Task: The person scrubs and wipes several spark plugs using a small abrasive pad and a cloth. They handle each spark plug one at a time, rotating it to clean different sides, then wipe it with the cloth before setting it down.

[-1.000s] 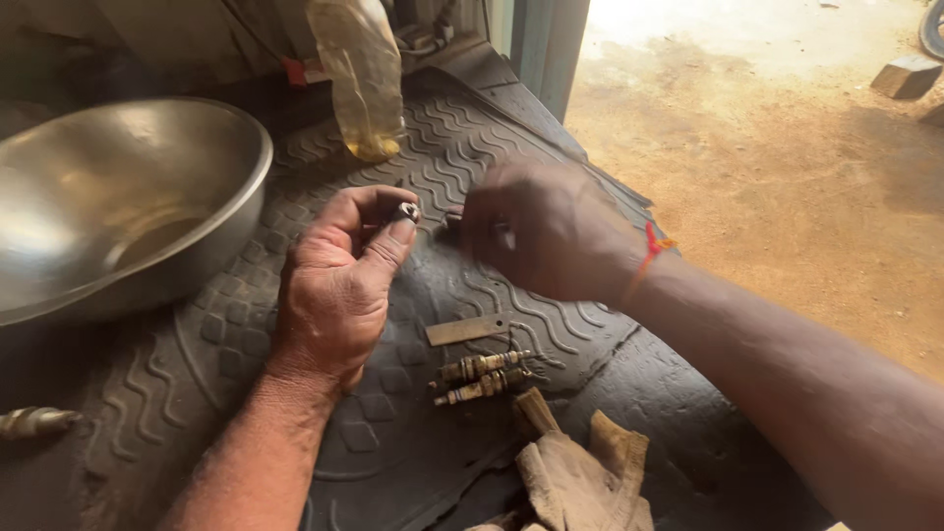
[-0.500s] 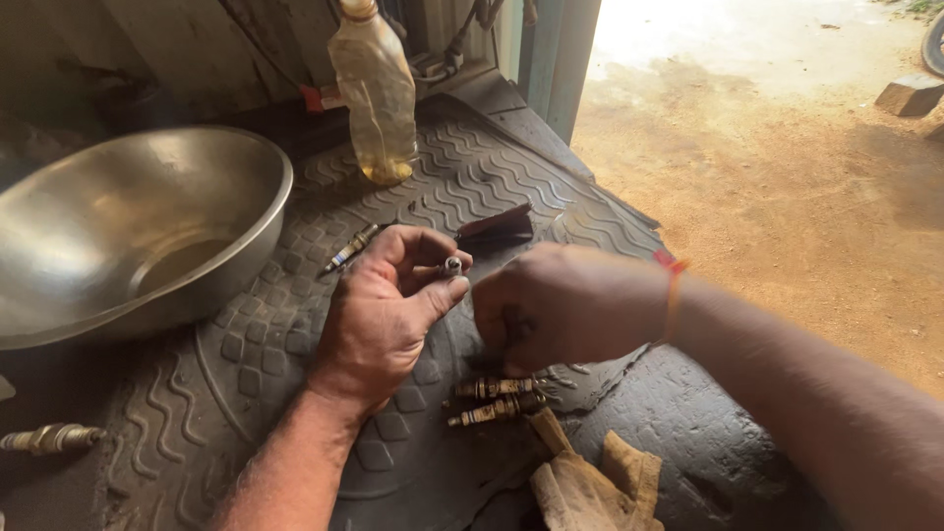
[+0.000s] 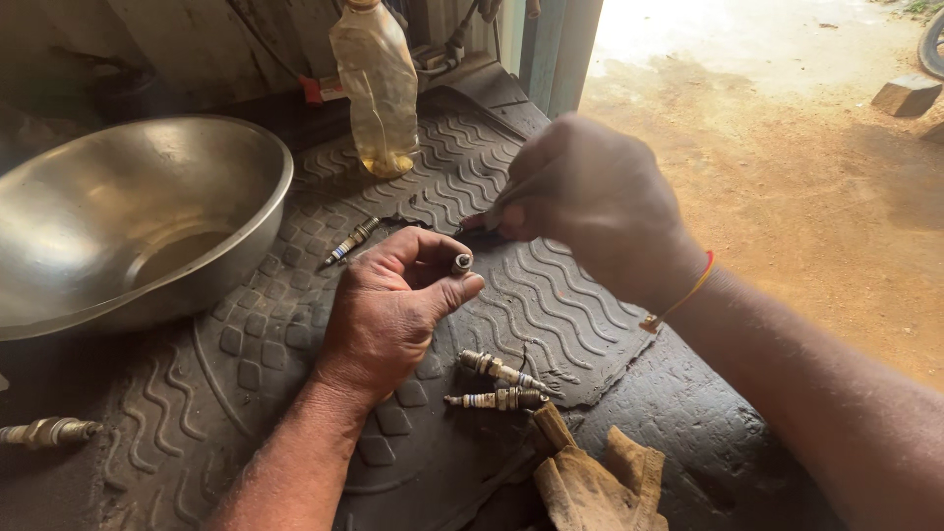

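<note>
My left hand [image 3: 393, 305] rests on a dark rubber mat [image 3: 551, 295] and grips a spark plug [image 3: 461, 264] upright in its fist, the metal tip showing above the thumb. My right hand [image 3: 590, 202] hovers just right of it, fingers pinched on a thin dark tool [image 3: 477, 222] whose tip points toward the plug. Two more spark plugs [image 3: 497, 383] lie on the mat just below my left hand. Another spark plug [image 3: 351, 242] lies on the mat beyond my left hand.
A large steel bowl [image 3: 128, 216] stands at the left. A plastic bottle [image 3: 375, 88] with a little yellowish liquid stands at the back. A worn cloth [image 3: 590, 477] lies at the bottom; one more spark plug [image 3: 44, 433] lies far left. Bare dirt ground spreads at the right.
My right hand has lifted from low beside the left hand to above and right of it, with a thin tool now showing. My left hand still holds the plug.
</note>
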